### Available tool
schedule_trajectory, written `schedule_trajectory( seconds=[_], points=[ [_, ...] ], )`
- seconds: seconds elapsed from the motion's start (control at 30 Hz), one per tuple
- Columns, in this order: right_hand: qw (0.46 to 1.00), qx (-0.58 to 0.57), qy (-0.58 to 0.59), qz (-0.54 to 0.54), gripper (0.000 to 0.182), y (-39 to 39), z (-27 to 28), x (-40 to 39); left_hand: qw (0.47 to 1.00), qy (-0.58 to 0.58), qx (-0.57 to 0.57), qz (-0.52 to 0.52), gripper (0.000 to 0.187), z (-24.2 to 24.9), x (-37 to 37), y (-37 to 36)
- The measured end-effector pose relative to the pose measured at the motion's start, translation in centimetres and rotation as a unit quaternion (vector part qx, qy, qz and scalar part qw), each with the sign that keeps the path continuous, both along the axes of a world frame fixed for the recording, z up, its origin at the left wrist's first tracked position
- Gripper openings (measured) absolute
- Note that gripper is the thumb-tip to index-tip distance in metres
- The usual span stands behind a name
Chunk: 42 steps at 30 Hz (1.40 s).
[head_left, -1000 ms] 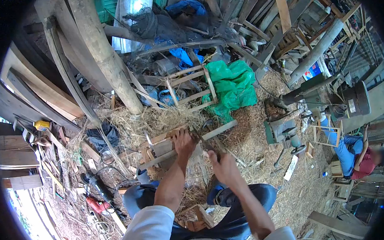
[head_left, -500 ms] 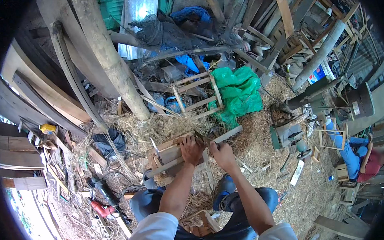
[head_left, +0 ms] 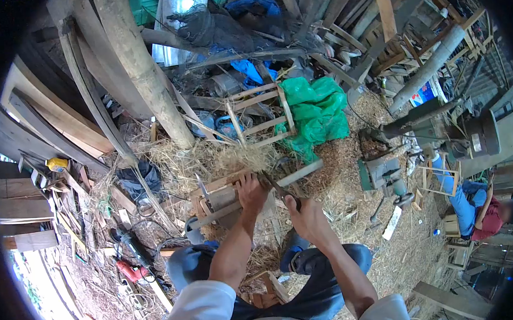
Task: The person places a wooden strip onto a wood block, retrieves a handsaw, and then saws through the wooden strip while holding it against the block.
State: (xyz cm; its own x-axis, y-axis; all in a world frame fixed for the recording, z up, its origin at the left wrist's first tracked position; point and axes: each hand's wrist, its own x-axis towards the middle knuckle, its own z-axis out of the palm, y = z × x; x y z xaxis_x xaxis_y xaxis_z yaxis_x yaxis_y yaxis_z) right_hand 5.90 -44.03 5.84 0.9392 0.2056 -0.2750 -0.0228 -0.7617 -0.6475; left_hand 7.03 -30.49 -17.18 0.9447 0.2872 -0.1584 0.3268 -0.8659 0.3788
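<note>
Between my knees and the straw, my left hand (head_left: 252, 192) presses on pieces of wood at a low wooden work surface (head_left: 221, 198). My right hand (head_left: 306, 215) is wrapped round the dark handle of a tool (head_left: 278, 189) with a long narrow body, which slants up and left toward my left fingers. A long pale wood strip (head_left: 304, 174) runs diagonally beneath the tool. To the left of my left hand, a thin metal blade (head_left: 203, 190) stands upright at the work surface. What my left fingertips grip is partly hidden.
A green plastic sheet (head_left: 316, 109) and a wooden frame (head_left: 260, 115) lie ahead. At right are a green-grey machine (head_left: 381, 176) and a seated person (head_left: 488, 218). Power tools (head_left: 131, 270) lie at left. Straw and shavings cover the floor around my feet.
My right hand has moved slightly right and down with the tool, drawing its handle away from my left hand. My left hand has shifted slightly; the view has moved a little.
</note>
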Motion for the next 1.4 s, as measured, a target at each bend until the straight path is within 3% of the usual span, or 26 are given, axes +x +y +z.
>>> schedule_trajectory(
  seconds=[0.07, 0.1, 0.13, 0.27, 0.3, 0.37, 0.43, 0.5, 0.63, 0.67, 0.77, 0.83, 0.87, 0.93, 1.07, 1.13, 1.17, 1.23, 1.4],
  points=[
    [0.996, 0.013, -0.073, 0.04, 0.054, 1.5, -0.6, 2.5, 1.0, 0.014, -0.001, 0.005, 0.05, -0.7, 1.1, 0.0],
    [1.0, 0.001, 0.015, -0.023, 0.046, 2.4, -0.7, 3.9, 0.999, 0.034, -0.004, 0.004, 0.047, -1.3, 0.7, 0.2],
    [0.992, -0.013, 0.094, -0.078, 0.039, 2.9, -0.4, 5.2, 0.976, -0.158, 0.146, -0.03, 0.037, -4.1, -0.5, -0.1],
    [0.978, 0.053, 0.169, -0.106, 0.043, 0.3, 0.3, 5.3, 0.993, -0.072, 0.081, -0.04, 0.033, -1.0, -0.2, 0.0],
    [0.979, 0.054, 0.164, -0.105, 0.043, -0.1, -1.5, 4.0, 0.995, -0.074, 0.059, -0.016, 0.032, -0.4, 0.2, -0.1],
    [0.994, 0.033, -0.065, -0.077, 0.054, 0.5, -5.4, 1.7, 0.996, -0.08, 0.037, 0.008, 0.031, 0.5, 0.8, -0.1],
    [0.995, -0.023, -0.052, -0.076, 0.052, 0.2, -5.0, 0.2, 0.996, -0.083, -0.009, 0.009, 0.033, 1.4, 0.7, 0.2],
    [0.994, 0.056, -0.023, -0.092, 0.049, -0.7, -5.7, -1.4, 0.994, -0.107, 0.007, -0.007, 0.032, 1.3, 0.6, 0.2],
    [0.991, 0.092, 0.009, -0.097, 0.051, -3.8, -6.2, -3.8, 0.982, -0.155, 0.013, -0.104, 0.03, -3.1, -0.5, 1.1],
    [0.99, 0.098, 0.021, -0.101, 0.052, -4.2, -6.1, -4.3, 0.982, -0.157, 0.019, -0.107, 0.03, -2.4, -1.2, 1.5],
    [0.984, 0.146, -0.042, -0.095, 0.055, -4.6, -7.5, -5.0, 0.972, -0.139, 0.028, -0.189, 0.032, 0.8, -2.7, 2.6],
    [0.987, 0.123, 0.015, -0.107, 0.055, -5.2, -7.4, -5.1, 0.963, -0.122, -0.007, -0.239, 0.034, 4.2, -3.7, 3.5],
    [0.977, 0.177, -0.028, -0.118, 0.056, -4.9, -6.7, -5.5, 0.963, -0.122, -0.002, -0.238, 0.034, 4.2, -3.5, 3.8],
    [0.975, 0.188, -0.016, -0.117, 0.055, -5.9, -8.9, -5.6, 0.974, 0.005, -0.068, -0.215, 0.032, 4.2, -2.2, 4.1],
    [0.967, 0.22, 0.032, -0.124, 0.052, -6.4, -8.3, -5.8, 0.967, 0.025, -0.138, -0.211, 0.033, 5.1, -0.3, 5.0],
    [0.957, 0.251, 0.066, -0.132, 0.05, -6.5, -7.2, -6.0, 0.937, 0.137, -0.274, -0.167, 0.035, 5.7, -0.1, 5.1],
    [0.945, 0.278, 0.102, -0.14, 0.049, -6.6, -6.6, -6.1, 0.937, 0.138, -0.272, -0.168, 0.035, 5.5, -0.4, 4.9],
    [0.933, 0.312, 0.105, -0.143, 0.048, -6.5, -6.0, -6.3, 0.965, -0.062, -0.118, -0.227, 0.034, 5.2, -1.2, 4.8],
    [0.907, 0.374, 0.117, -0.153, 0.046, -6.4, -4.0, -6.2, 0.958, -0.094, -0.024, -0.27, 0.028, 9.4, -0.7, 4.6]
  ],
)
